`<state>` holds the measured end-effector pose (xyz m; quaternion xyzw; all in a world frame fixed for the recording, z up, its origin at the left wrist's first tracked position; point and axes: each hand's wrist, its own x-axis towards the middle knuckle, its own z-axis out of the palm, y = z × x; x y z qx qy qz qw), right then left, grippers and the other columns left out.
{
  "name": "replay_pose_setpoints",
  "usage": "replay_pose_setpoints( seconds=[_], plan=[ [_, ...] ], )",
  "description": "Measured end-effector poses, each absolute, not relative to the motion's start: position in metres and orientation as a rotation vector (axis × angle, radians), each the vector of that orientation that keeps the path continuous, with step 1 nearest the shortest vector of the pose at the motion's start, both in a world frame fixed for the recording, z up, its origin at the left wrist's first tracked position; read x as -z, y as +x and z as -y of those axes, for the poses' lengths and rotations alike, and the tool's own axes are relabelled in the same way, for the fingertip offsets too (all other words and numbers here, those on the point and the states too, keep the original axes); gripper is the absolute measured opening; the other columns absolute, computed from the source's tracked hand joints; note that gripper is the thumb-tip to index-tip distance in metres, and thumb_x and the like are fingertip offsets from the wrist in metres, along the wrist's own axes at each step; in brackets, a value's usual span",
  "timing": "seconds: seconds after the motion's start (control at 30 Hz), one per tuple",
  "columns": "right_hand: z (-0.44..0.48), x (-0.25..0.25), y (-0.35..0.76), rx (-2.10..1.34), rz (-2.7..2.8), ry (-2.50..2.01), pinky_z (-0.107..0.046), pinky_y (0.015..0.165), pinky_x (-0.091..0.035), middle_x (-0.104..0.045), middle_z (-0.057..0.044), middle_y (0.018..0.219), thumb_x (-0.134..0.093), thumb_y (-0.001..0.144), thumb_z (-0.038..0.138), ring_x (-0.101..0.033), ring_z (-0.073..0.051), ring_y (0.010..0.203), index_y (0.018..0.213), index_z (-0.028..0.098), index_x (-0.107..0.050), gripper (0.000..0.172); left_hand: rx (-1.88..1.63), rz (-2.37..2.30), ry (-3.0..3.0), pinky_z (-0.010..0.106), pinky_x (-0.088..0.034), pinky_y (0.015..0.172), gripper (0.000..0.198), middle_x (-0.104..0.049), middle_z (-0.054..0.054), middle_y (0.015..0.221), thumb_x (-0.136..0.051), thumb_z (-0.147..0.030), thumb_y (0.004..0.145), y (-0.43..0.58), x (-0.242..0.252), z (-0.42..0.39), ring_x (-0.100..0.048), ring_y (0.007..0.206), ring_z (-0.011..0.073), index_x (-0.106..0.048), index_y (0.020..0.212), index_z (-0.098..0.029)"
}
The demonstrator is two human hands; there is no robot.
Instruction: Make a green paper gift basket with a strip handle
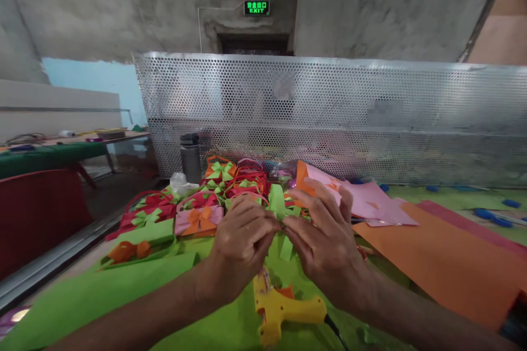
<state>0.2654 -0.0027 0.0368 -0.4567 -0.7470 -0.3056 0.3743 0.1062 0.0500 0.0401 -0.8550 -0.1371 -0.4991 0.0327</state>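
My left hand (247,241) is closed, its thumb and forefinger pinching the near edge of a light green felt bow (277,201). Across from it, the thumb and forefinger of my right hand (329,236) meet at the same spot, with the other fingers raised and bent. The bow's loop stands up between my hands, and a tail hangs below them. Exactly what lies between the fingertips is hidden. Under my hands a yellow glue gun (288,310) lies on green felt (222,323), its black cord running to the lower right.
Small felt bags (197,221) with bows crowd the left and back of the table. Beside them stands a dark bottle (190,156). Orange felt sheets (444,252) and pink felt pieces (370,200) lie right. Behind rises a perforated metal screen (329,115); a red chair (41,214) is left.
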Motion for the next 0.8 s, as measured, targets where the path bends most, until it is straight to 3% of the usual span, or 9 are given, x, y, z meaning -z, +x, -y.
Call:
replay_pose_setpoints(
  seconds=[0.43,0.8],
  plan=[
    [0.0024,-0.0349,0.2687,0.853,2.029,-1.132,-0.059,0.102,-0.009,-0.055,-0.007,0.118,-0.04,0.079,0.004,-0.038,-0.028,0.12,0.085,0.018,-0.057,0.023,1.504,0.438,-2.668,0.032,-0.043,0.07,0.012,-0.063,0.004,0.076,-0.053,-0.004,0.079,0.1076,-0.0367,-0.0508,-0.053,0.073,0.0154,-0.058,0.08,-0.016],
    [0.002,-0.0352,0.265,0.743,2.036,-1.098,-0.058,0.103,0.002,-0.058,-0.005,0.103,-0.039,0.083,0.008,-0.046,-0.023,0.111,0.079,0.019,-0.054,0.019,1.342,0.494,-2.663,0.034,-0.038,0.068,0.017,-0.058,0.005,0.069,-0.048,-0.007,0.081,0.1057,-0.0405,-0.0497,-0.046,0.072,0.0166,-0.056,0.067,-0.014]
  ],
)
